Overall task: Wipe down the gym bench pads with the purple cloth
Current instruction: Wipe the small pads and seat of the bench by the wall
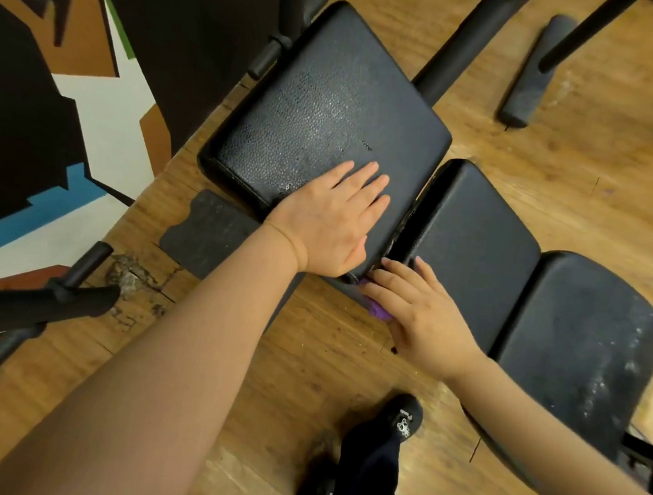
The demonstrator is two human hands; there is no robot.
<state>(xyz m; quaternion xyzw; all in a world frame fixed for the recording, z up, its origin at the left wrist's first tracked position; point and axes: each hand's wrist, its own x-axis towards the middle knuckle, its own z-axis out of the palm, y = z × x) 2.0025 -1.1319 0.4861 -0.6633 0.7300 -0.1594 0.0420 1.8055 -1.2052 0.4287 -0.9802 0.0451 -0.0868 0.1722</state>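
The left hand (330, 220) lay flat and open on the large bench pad (327, 108), while the right hand (420, 315) pressed the purple cloth (377, 309) against the middle pad's (475, 250) near edge, fingers closed over it.

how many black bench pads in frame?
3. Large pad upper centre under the left hand; middle pad by the right hand; end pad at right. Others may lie outside the frame.

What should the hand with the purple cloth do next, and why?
Probably slide the purple cloth along the near edge of the middle pad. The right hand already presses it there beside the gap, the left hand lies flat on the big pad, and the end pad looks dusty.
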